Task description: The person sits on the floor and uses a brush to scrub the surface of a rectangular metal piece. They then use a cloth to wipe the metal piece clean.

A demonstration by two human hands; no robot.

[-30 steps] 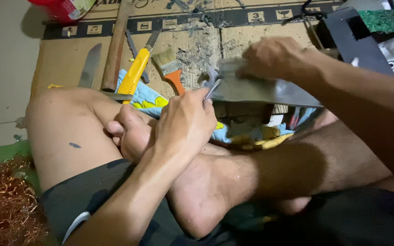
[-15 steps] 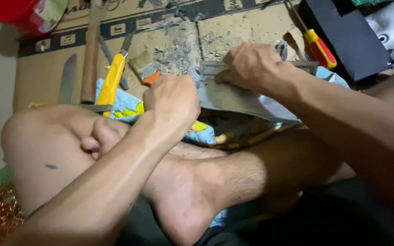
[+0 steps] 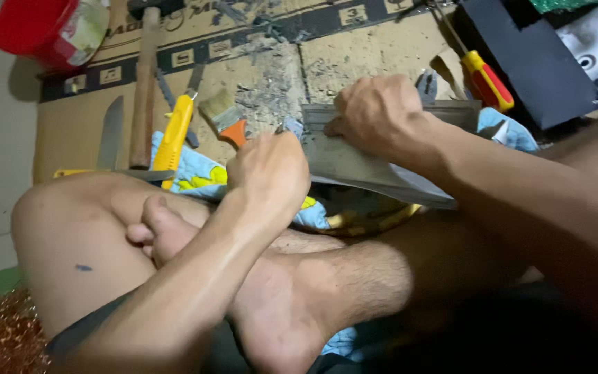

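We are in a makeshift floor workshop, likely at home. We sit cross-legged and barefoot on flattened cardboard (image 3: 70, 131) dusted with metal filings. Hand tools lie across the top of the frame: a yellow utility knife (image 3: 174, 131), a paintbrush (image 3: 223, 118), a hammer handle (image 3: 143, 90), a red-and-yellow screwdriver (image 3: 482, 73). Copper wire scrap (image 3: 1, 339) heaps at lower left.

The plate (image 3: 354, 166) under my right hand (image 3: 378, 114) is dull grey sheet metal, smudged and matt. Far left, the cutter (image 3: 174, 135) is glossy yellow plastic, the hammer handle (image 3: 145, 90) bare wood. The brush (image 3: 224, 118) has pale bristles. The cardboard (image 3: 354, 62) on the floor is rough, dusty paper. The printed cloth (image 3: 195, 173) looks soft.
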